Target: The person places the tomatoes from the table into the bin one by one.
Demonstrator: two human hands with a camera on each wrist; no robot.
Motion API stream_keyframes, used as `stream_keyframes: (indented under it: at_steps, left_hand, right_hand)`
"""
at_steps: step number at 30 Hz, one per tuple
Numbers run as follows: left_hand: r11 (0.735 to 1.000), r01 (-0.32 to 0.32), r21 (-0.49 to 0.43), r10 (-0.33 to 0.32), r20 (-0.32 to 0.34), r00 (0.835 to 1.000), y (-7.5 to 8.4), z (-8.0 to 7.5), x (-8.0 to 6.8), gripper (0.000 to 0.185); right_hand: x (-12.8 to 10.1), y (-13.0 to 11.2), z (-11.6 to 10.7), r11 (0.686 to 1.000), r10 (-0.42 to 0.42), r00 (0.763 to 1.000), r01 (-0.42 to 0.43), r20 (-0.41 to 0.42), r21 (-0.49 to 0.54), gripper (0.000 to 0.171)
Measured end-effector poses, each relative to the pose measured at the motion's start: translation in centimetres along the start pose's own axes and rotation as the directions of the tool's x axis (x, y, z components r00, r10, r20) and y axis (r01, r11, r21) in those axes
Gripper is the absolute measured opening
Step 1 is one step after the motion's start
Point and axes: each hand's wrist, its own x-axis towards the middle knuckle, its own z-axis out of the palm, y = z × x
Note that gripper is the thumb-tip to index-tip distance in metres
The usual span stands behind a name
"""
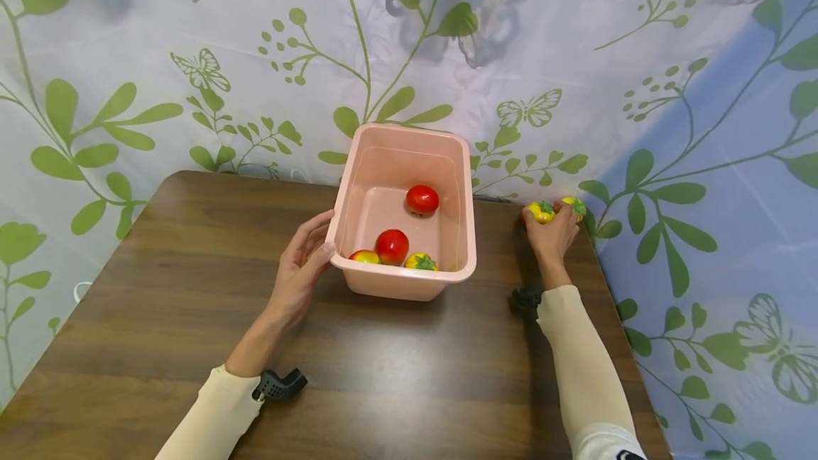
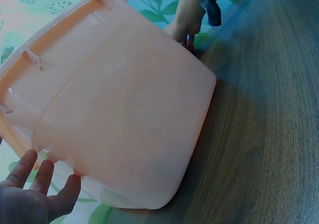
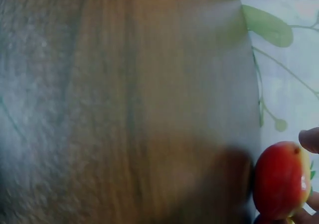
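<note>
A pink plastic bin [image 1: 409, 286] stands at the back middle of the table. My left hand [image 1: 303, 258] holds its left side near the front corner, thumb on the rim; the left wrist view shows fingertips [image 2: 70, 191] against the outer wall [image 2: 124, 109]. In the bin lie a red fruit [image 1: 422, 199], another red one [image 1: 392, 247], a yellow-and-red one [image 1: 365, 256] and a yellow one with a green leafy top [image 1: 421, 261]. At the back right, my right hand [image 1: 552, 236] grips a yellow-and-red fruit [image 3: 279, 179] with a green top. A similar fruit [image 1: 575, 208] sits just right of it.
The brown wooden table [image 1: 396, 375] ends at a patterned cloth [image 1: 255, 41] behind and a similar one on the right. Both wrists wear dark straps, the left one [image 1: 281, 383] jutting out beside the sleeve.
</note>
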Motion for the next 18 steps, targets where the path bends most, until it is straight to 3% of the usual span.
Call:
stream_keyframes:
  at_steps: [7, 18]
  left_hand:
    - [1.000, 0.004, 0.006, -0.004, 0.003, 1.000, 0.07, 0.02, -0.07, 0.056]
    - [1.000, 0.001, 0.004, -0.001, 0.003, 1.000, 0.08, 0.00, 0.06, 0.055]
  right_hand:
    - [-0.25, 0.55, 0.30, 0.998, 0.058, 0.997, -0.059, 0.055, 0.024, 0.083]
    - [-0.08, 0.75, 0.51, 0.998, 0.056, 0.996, -0.058, 0.066, 0.033, 0.084]
